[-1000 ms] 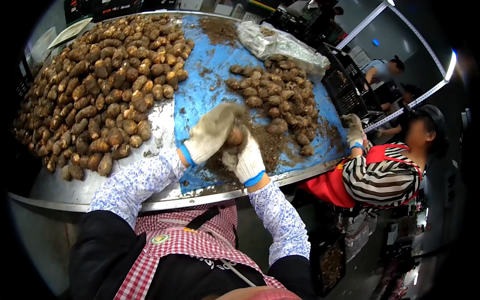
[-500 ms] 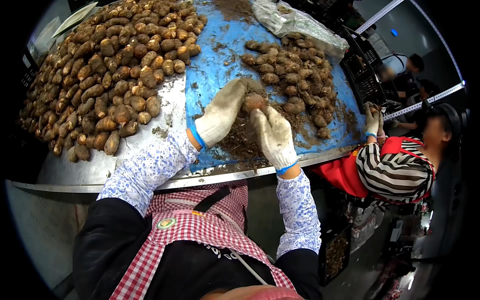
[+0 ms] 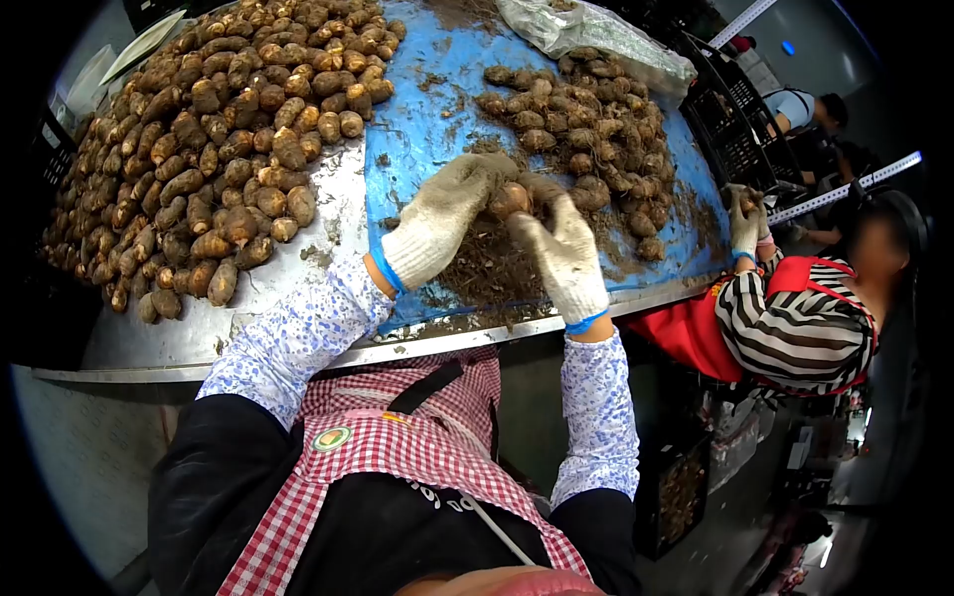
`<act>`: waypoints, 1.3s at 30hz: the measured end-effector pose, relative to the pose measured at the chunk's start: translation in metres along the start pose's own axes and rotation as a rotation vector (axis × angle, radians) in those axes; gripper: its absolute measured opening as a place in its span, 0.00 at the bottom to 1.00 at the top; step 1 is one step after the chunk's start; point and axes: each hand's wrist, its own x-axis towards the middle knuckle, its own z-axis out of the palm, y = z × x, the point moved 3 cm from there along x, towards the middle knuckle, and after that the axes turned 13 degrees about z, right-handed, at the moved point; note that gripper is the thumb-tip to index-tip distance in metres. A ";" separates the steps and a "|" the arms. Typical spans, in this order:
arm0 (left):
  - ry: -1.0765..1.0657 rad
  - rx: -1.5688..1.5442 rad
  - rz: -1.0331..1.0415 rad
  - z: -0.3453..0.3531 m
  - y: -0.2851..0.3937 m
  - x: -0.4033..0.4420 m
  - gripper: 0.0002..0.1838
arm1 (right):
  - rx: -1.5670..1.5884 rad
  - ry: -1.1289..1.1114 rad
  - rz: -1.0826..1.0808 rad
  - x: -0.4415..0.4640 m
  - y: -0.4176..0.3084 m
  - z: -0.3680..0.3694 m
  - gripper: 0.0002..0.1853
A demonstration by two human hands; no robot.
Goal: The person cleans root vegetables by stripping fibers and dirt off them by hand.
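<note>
— First entry: the left hand?
— Left hand point(image 3: 447, 211), in a soiled knitted glove, fingers curled around one brown tuber point(image 3: 513, 201).
— And the right hand?
— Right hand point(image 3: 568, 250), gloved likewise, thumb and fingers at the tuber's near right side. Whether they grip it, cannot tell.
— Location of that tuber?
— Between the two hands, above a blue sheet point(image 3: 409, 144) spread on the metal tabletop point(image 3: 336, 214).
— Items under the hands?
— Dark soil and root scraps point(image 3: 487, 273), strewn over the sheet, reaching toward the near edge.
— Left of the hands?
— One large heap of smoother tubers point(image 3: 214, 149), brown with some pale ends; its nearest pieces lie on bare metal.
— Beyond the hands and to their right?
— One smaller heap of rough tubers point(image 3: 591, 129), fibrous, soil-coated, lying on the sheet. Farther beyond: one whitish plastic sack point(image 3: 596, 35), crumpled.
— Well to the right?
— Black slatted crates point(image 3: 730, 119) past the far right edge. Nearer, a co-worker point(image 3: 795, 323) in striped sleeves and red apron, gloved hands at that side of the tabletop.
— Nearest the wearer?
— Blue-and-white floral sleeves point(image 3: 601, 417) behind both hands; one red-and-white checked apron point(image 3: 397, 452), with round badge.
</note>
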 end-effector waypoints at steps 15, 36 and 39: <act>0.054 0.637 -0.093 0.011 0.037 0.004 0.12 | -0.478 0.126 -0.194 -0.016 -0.004 0.015 0.25; -0.334 -0.416 -0.388 0.005 0.035 -0.009 0.20 | -0.363 0.021 -0.119 -0.011 0.010 -0.008 0.31; -0.243 -0.296 -0.396 0.000 0.026 -0.009 0.17 | -0.238 -0.006 -0.054 -0.009 0.011 -0.007 0.30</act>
